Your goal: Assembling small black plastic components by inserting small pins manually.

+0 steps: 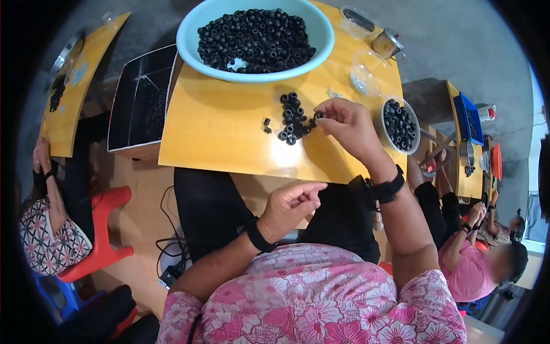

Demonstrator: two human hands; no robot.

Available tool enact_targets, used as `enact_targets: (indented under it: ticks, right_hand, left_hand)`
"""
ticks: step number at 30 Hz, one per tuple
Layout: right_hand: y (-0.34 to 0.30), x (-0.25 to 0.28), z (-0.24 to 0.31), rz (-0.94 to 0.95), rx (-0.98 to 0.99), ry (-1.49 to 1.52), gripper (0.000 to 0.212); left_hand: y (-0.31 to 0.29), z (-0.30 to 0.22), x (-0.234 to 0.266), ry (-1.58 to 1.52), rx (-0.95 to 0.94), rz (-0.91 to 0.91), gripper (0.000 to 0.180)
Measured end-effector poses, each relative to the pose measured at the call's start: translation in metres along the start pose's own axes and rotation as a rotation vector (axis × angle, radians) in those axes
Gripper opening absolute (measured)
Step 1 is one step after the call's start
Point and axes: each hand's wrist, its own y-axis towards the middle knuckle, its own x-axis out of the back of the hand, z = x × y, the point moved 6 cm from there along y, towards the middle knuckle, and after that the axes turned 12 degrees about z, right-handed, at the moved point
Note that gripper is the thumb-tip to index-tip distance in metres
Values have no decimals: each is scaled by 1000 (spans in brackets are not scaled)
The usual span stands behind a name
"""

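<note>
My right hand (346, 127) is over the yellow table, thumb and fingertips pinching a small black ring-shaped part (318, 115). Just left of those fingertips lies a loose cluster of the same black ring-shaped parts (291, 117), several with their holes facing up. Two smaller dark pieces (267, 125) sit apart from the cluster. My left hand (291, 207) hangs in front of the table's near edge, above my lap. Its index finger points right and the other fingers are curled in; whatever they may hold is hidden.
A light-blue basin (184, 49) heaped with black parts stands at the table's far side. To the right are a round tub (417, 143) of black parts, a clear dish (359, 79) with small pieces and a metal mug (388, 43). Other people sit at tables (67, 129) on both sides.
</note>
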Motion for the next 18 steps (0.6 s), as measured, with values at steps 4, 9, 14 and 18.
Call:
enact_targets:
  ticks: [4,9,14,18]
  right_hand:
    - [-45,-15,8,163,-149,628,24]
    - [-82,-39,11,306,-203,952,25]
    - [-101,-57,17,381,-225,974,22]
    - [-116,-63,7,382,-244,999,22]
  left_hand:
    - [-1,-14,3,-173,-125,-101,50]
    - [3,-43,7,-59,-172,-143,50]
    - [-7,-50,0,29,-256,-215,34]
    - [-17,-70,-3,477,-189,-229,23]
